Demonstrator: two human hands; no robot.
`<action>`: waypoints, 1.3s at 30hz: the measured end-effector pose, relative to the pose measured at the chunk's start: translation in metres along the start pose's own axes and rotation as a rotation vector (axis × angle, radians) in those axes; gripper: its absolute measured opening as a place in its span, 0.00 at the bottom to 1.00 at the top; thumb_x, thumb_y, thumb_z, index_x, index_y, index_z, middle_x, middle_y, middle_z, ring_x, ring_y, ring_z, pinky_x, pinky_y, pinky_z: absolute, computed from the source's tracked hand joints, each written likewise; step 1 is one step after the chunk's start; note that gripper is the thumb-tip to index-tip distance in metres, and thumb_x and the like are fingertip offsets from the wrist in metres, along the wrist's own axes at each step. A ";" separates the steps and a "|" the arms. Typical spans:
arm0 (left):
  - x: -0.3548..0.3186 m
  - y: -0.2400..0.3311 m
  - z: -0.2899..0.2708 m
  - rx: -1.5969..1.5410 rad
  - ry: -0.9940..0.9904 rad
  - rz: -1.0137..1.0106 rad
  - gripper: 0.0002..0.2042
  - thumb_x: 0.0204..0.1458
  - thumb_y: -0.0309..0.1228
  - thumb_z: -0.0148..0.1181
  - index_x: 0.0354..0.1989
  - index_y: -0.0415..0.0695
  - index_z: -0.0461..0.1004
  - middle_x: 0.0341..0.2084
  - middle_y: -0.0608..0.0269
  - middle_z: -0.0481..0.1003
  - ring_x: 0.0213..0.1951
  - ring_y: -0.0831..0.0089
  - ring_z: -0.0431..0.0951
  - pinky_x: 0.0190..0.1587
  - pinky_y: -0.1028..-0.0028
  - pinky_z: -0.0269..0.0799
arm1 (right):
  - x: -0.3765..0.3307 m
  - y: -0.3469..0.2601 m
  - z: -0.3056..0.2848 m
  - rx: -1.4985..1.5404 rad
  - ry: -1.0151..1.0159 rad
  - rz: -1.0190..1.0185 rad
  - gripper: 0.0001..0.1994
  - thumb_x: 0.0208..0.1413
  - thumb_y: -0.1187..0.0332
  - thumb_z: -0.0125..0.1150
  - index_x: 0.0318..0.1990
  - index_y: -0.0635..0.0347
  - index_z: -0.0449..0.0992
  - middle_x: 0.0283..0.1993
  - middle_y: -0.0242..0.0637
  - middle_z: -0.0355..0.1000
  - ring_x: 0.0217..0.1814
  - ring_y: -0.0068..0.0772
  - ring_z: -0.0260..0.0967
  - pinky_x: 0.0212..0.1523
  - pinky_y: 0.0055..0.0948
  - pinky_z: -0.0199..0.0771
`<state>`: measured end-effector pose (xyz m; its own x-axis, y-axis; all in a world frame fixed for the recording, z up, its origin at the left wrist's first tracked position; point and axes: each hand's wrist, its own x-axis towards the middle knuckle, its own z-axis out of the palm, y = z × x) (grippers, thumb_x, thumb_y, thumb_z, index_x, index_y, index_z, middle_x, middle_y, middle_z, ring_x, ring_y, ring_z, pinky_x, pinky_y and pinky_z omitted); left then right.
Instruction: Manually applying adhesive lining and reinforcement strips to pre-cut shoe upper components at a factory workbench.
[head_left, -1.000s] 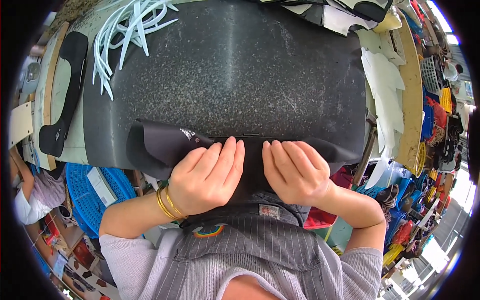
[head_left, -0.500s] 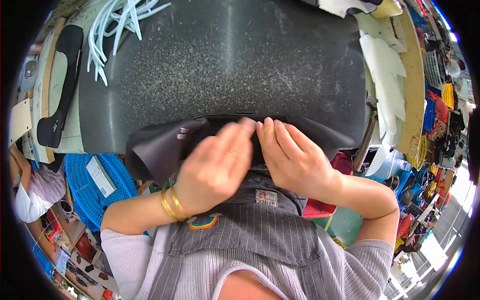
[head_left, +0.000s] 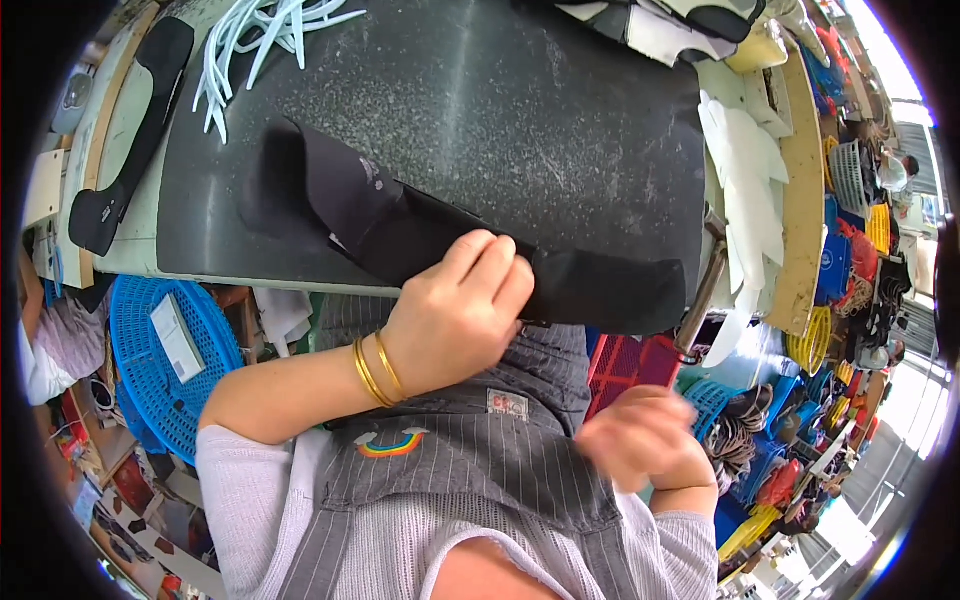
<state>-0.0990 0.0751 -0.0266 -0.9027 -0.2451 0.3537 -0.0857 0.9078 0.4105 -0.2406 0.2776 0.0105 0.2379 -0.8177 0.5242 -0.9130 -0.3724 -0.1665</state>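
My left hand [head_left: 465, 305], with two gold bangles on its wrist, pinches a long folded black leather-like piece [head_left: 370, 215] at its middle, along the near edge. The piece lies slantwise over the front of the dark work surface [head_left: 450, 110]. One end rises in a curled flap at the left, and the other reaches right, close to a hammer [head_left: 706, 290]. Away from the piece, my right hand [head_left: 640, 440] is in front of the striped apron [head_left: 450, 460] at the lower right. Motion smears its fingers, so whether it holds anything is unclear.
Pale blue strips [head_left: 270, 40] lie at the back left, beside a long black cut piece [head_left: 135, 140]. White sheet pieces [head_left: 740, 190] are stacked along the right edge. A blue plastic basket [head_left: 135, 350] stands below the table's left front. Black and white cut pieces [head_left: 670, 30] lie at the back.
My right hand has left the black piece and drawn back toward my body, low at the right. My left hand still grips the piece, now turned slantwise with its left end farther up the surface.
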 end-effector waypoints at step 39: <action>0.014 0.014 0.041 0.241 0.050 0.258 0.17 0.47 0.27 0.54 0.44 0.31 0.74 0.47 0.44 0.75 0.44 0.61 0.71 0.45 0.66 0.70 | 0.056 0.114 0.022 0.879 -0.025 1.329 0.14 0.58 0.60 0.61 0.34 0.65 0.77 0.26 0.26 0.69 0.32 0.14 0.62 0.32 0.21 0.65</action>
<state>-0.1302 0.0985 -0.0498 -0.8864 -0.0083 0.4629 0.0401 0.9947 0.0946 -0.3243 0.1794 0.0030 -0.5236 -0.7562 -0.3925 -0.0008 0.4612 -0.8873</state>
